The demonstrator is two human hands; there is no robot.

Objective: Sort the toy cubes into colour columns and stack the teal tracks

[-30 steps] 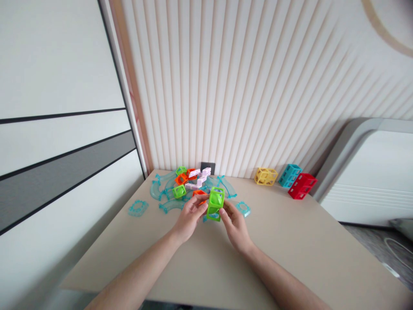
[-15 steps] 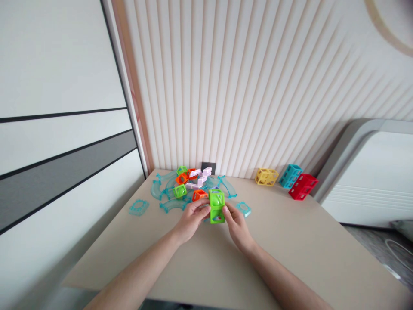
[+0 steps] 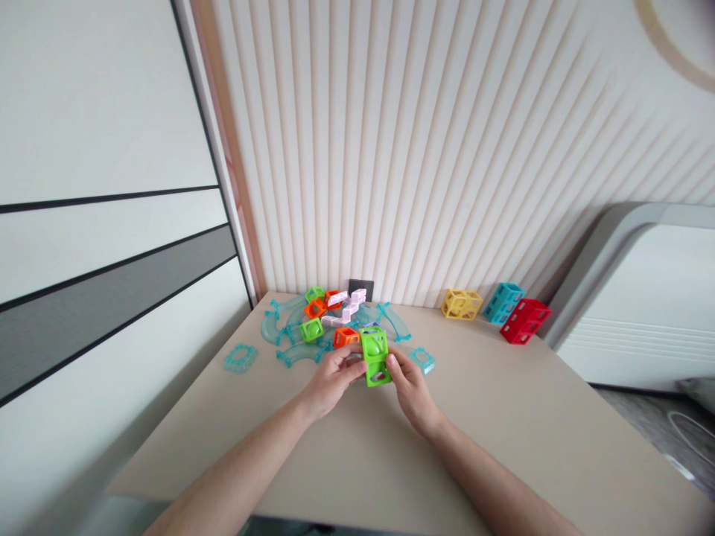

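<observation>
Between my hands is a pair of stacked green toy cube blocks (image 3: pixel 375 350), with open windows in their sides. My left hand (image 3: pixel 331 378) grips the left side, thumb near the joint of the two cubes. The right side is pinched by my right hand (image 3: pixel 412 387), its thumb on the lower cube. Just behind them on the table lie an orange cube block (image 3: pixel 346 337), another green cube block (image 3: pixel 311 330) and a clear blue curved track piece (image 3: pixel 304 355). To the right of the blocks is a clear blue square piece (image 3: pixel 423 360).
The beige table (image 3: pixel 335 461) meets a ribbed wall. A pale purple zigzag piece (image 3: pixel 347 309) tops the pile of tracks. Yellow blocks (image 3: pixel 461 304), blue blocks (image 3: pixel 503 302) and red blocks (image 3: pixel 525 321) stand at the back right. Another clear blue square piece (image 3: pixel 240 358) lies at the left.
The green blocks have tilted slightly, their top leaning a little to the left. Both hands keep hold of them in nearly the same place.
</observation>
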